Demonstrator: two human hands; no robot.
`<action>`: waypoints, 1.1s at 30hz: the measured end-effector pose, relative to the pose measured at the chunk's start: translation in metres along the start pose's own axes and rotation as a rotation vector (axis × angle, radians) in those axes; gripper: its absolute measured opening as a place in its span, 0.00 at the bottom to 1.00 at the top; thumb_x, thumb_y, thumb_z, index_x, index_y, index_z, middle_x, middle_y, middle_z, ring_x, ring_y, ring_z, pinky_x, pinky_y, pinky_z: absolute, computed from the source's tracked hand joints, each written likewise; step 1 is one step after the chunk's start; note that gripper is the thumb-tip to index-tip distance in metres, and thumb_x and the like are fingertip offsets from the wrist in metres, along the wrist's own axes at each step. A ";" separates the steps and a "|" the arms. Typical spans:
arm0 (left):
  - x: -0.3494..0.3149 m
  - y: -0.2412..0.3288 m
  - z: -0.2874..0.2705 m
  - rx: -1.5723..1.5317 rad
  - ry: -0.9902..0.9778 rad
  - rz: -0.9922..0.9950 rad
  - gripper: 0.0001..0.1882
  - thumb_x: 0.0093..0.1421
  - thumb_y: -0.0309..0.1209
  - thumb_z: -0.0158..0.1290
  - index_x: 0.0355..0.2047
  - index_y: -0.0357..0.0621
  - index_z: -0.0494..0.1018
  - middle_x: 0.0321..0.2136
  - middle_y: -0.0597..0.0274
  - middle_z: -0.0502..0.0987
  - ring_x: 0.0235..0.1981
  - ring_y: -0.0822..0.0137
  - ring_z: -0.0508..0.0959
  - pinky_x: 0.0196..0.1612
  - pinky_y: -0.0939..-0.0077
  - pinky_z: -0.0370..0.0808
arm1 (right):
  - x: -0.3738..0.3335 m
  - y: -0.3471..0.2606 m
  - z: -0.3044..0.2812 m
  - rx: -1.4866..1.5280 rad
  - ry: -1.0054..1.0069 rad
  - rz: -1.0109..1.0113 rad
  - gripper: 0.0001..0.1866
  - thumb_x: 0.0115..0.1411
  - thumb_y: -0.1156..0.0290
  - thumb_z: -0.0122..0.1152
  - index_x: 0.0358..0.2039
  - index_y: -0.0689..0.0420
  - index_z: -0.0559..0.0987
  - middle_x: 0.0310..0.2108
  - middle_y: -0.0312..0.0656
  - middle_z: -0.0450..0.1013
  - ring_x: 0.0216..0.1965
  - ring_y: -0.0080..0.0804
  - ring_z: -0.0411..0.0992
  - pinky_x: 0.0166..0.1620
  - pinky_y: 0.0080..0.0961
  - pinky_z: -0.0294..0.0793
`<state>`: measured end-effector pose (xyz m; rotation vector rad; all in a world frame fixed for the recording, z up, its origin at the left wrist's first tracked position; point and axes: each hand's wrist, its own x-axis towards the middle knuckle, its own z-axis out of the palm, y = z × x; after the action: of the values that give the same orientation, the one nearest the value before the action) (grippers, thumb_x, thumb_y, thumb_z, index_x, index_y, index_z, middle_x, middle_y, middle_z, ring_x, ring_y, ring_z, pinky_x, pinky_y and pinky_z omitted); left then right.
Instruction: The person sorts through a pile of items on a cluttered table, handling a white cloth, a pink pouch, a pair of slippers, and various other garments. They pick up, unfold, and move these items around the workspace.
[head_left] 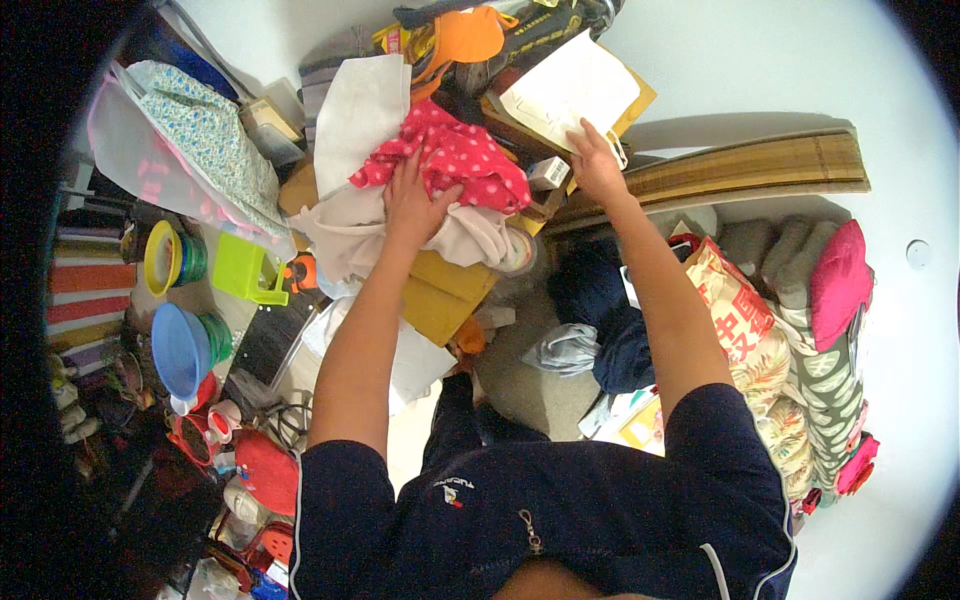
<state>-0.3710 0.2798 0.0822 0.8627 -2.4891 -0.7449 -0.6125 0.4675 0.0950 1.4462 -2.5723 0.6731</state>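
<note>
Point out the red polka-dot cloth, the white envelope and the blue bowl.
red polka-dot cloth [455, 155], head view, middle of the dotted fabric beside the left hand.
white envelope [570, 85], head view, flat centre of the paper above the right hand.
blue bowl [180, 348], head view, inner wall of the bowl.

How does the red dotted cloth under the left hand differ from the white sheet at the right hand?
The red dotted cloth is crumpled and patterned; the white sheet is plain, flat and stiff-looking. The left hand presses on the cloth's lower edge; the right hand touches the sheet's lower corner. Both lie atop the same pile.
</note>
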 end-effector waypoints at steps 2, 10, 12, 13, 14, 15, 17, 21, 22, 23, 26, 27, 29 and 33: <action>-0.001 -0.002 0.002 -0.022 0.031 0.015 0.42 0.46 0.54 0.51 0.57 0.47 0.53 0.58 0.59 0.52 0.57 0.50 0.53 0.55 0.52 0.49 | 0.001 0.005 0.012 0.113 -0.083 0.139 0.18 0.50 0.72 0.52 0.44 0.56 0.72 0.53 0.51 0.59 0.52 0.49 0.60 0.54 0.35 0.60; -0.002 0.003 -0.002 -0.011 0.025 0.001 0.40 0.45 0.52 0.53 0.55 0.45 0.55 0.57 0.61 0.52 0.55 0.49 0.55 0.54 0.53 0.52 | 0.029 -0.002 -0.015 0.107 -0.050 0.307 0.17 0.51 0.56 0.53 0.28 0.58 0.78 0.34 0.50 0.71 0.30 0.45 0.71 0.36 0.36 0.69; -0.003 -0.002 -0.003 0.001 0.031 0.014 0.40 0.45 0.52 0.53 0.55 0.45 0.56 0.57 0.61 0.52 0.56 0.50 0.54 0.54 0.53 0.52 | 0.047 -0.019 -0.029 0.175 -0.031 0.449 0.22 0.52 0.51 0.51 0.15 0.57 0.78 0.14 0.47 0.70 0.21 0.46 0.71 0.29 0.37 0.69; -0.003 0.000 -0.004 0.002 0.028 0.023 0.40 0.46 0.52 0.53 0.55 0.45 0.56 0.57 0.61 0.52 0.56 0.50 0.54 0.54 0.53 0.52 | 0.057 -0.024 -0.033 0.076 0.087 0.344 0.23 0.52 0.52 0.52 0.13 0.58 0.77 0.13 0.47 0.70 0.19 0.46 0.70 0.28 0.36 0.69; -0.003 0.004 -0.007 -0.048 0.036 0.029 0.39 0.46 0.51 0.52 0.55 0.47 0.57 0.58 0.61 0.51 0.56 0.50 0.54 0.55 0.54 0.51 | 0.070 -0.029 -0.039 0.066 0.068 0.319 0.21 0.51 0.53 0.53 0.16 0.59 0.78 0.16 0.48 0.71 0.21 0.45 0.71 0.29 0.35 0.70; -0.001 0.004 -0.006 -0.024 0.026 0.033 0.38 0.46 0.51 0.52 0.55 0.48 0.57 0.58 0.61 0.51 0.56 0.50 0.54 0.55 0.54 0.51 | 0.084 -0.033 -0.045 0.055 0.050 0.294 0.19 0.51 0.55 0.54 0.20 0.59 0.78 0.19 0.49 0.72 0.23 0.44 0.72 0.30 0.35 0.70; 0.000 0.003 -0.003 0.028 0.001 0.033 0.38 0.46 0.51 0.52 0.55 0.50 0.57 0.58 0.61 0.52 0.56 0.50 0.54 0.56 0.54 0.50 | 0.110 -0.062 -0.053 0.325 0.123 0.036 0.24 0.47 0.62 0.61 0.44 0.59 0.71 0.43 0.51 0.68 0.31 0.43 0.72 0.38 0.32 0.71; -0.002 -0.003 -0.001 0.000 0.022 0.042 0.38 0.46 0.52 0.52 0.56 0.53 0.56 0.58 0.59 0.52 0.56 0.50 0.54 0.57 0.55 0.49 | 0.164 -0.116 -0.047 0.116 0.033 -0.305 0.36 0.43 0.54 0.64 0.52 0.52 0.64 0.53 0.49 0.57 0.52 0.47 0.59 0.52 0.36 0.62; -0.002 -0.004 0.001 0.063 0.016 0.049 0.38 0.46 0.53 0.52 0.56 0.55 0.56 0.57 0.59 0.52 0.56 0.50 0.55 0.56 0.55 0.50 | 0.171 -0.130 -0.043 0.014 -0.006 -0.315 0.36 0.41 0.52 0.64 0.52 0.49 0.64 0.54 0.48 0.57 0.53 0.47 0.58 0.52 0.40 0.60; -0.002 -0.003 0.000 0.064 0.008 0.040 0.38 0.46 0.53 0.51 0.56 0.56 0.56 0.57 0.59 0.52 0.56 0.50 0.55 0.56 0.55 0.50 | 0.177 -0.143 -0.038 -0.086 -0.044 -0.326 0.37 0.40 0.49 0.64 0.52 0.46 0.64 0.54 0.46 0.56 0.54 0.48 0.57 0.52 0.43 0.59; -0.002 0.000 -0.003 0.009 0.013 0.035 0.38 0.46 0.53 0.51 0.56 0.57 0.55 0.57 0.58 0.53 0.56 0.51 0.55 0.56 0.54 0.49 | 0.192 -0.165 -0.025 -0.350 -0.121 -0.450 0.36 0.37 0.46 0.64 0.48 0.43 0.68 0.53 0.41 0.58 0.53 0.43 0.58 0.51 0.49 0.58; -0.002 -0.001 -0.003 0.010 -0.005 0.034 0.39 0.46 0.54 0.51 0.56 0.55 0.55 0.58 0.59 0.52 0.56 0.50 0.54 0.56 0.53 0.49 | 0.196 -0.170 -0.021 -0.446 -0.177 -0.499 0.35 0.36 0.46 0.64 0.47 0.43 0.69 0.52 0.41 0.59 0.52 0.42 0.58 0.50 0.50 0.58; -0.001 -0.003 -0.005 0.013 -0.039 0.030 0.40 0.46 0.54 0.51 0.56 0.52 0.55 0.59 0.61 0.49 0.56 0.48 0.53 0.56 0.51 0.49 | 0.202 -0.178 -0.015 -0.480 -0.241 -0.482 0.25 0.42 0.50 0.62 0.41 0.45 0.74 0.48 0.39 0.63 0.51 0.40 0.59 0.48 0.46 0.61; 0.000 -0.005 -0.002 0.017 -0.048 0.044 0.41 0.45 0.55 0.51 0.57 0.54 0.54 0.59 0.62 0.49 0.57 0.48 0.53 0.56 0.51 0.49 | 0.227 -0.173 -0.015 -0.285 -0.240 -0.418 0.15 0.51 0.56 0.54 0.32 0.54 0.77 0.35 0.45 0.71 0.40 0.44 0.68 0.40 0.37 0.69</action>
<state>-0.3675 0.2760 0.0802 0.8025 -2.5513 -0.7387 -0.5923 0.2192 0.2342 1.9631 -2.2753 0.0780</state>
